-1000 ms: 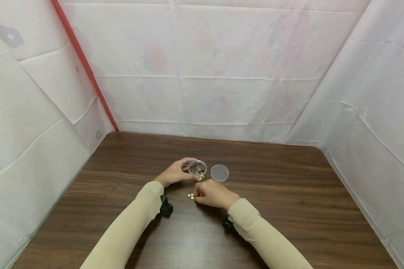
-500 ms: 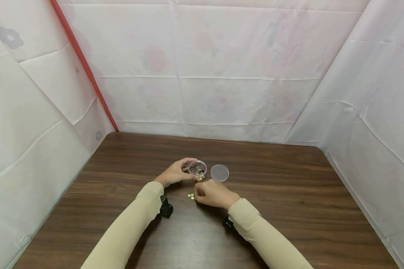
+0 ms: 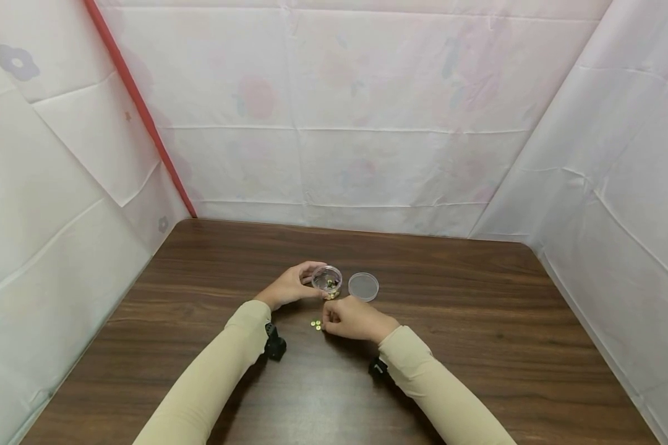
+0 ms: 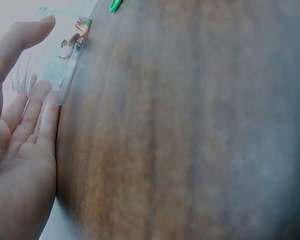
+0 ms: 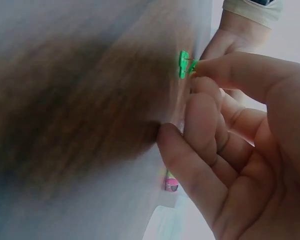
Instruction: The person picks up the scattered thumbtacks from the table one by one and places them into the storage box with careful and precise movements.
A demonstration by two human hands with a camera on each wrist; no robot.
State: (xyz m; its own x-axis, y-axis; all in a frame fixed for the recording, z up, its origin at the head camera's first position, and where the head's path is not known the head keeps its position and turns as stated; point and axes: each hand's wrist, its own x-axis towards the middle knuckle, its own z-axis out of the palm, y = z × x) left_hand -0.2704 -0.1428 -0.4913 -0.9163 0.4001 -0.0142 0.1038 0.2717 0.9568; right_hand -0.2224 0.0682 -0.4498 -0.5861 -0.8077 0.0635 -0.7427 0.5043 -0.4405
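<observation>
My left hand [image 3: 292, 287] holds a clear round container [image 3: 320, 277], thumb on the near side and fingers behind. Several thumbtacks [image 4: 74, 40] lie in its bottom in the left wrist view. Nearer my body, a small cluster of green-yellow thumbtacks [image 3: 318, 327] lies on the table. Just right of that cluster is my right hand [image 3: 356, 318], fingers curled. In the right wrist view its thumb and fingertip pinch a green thumbtack [image 5: 192, 66], mostly covered by the thumb. Close by stands another green tack [image 5: 183, 64], head on the table, pin outward.
A clear round lid [image 3: 363, 287] lies flat just right of the container. The dark wood table [image 3: 451, 296] reaches out around both hands. White patterned sheets [image 3: 334, 123] hang along its back and sides, with a red strip [image 3: 139, 105] at the left.
Hardly anything differs. The right hand has shifted very slightly right beside the thumbtack cluster; the left hand and container have stayed in place.
</observation>
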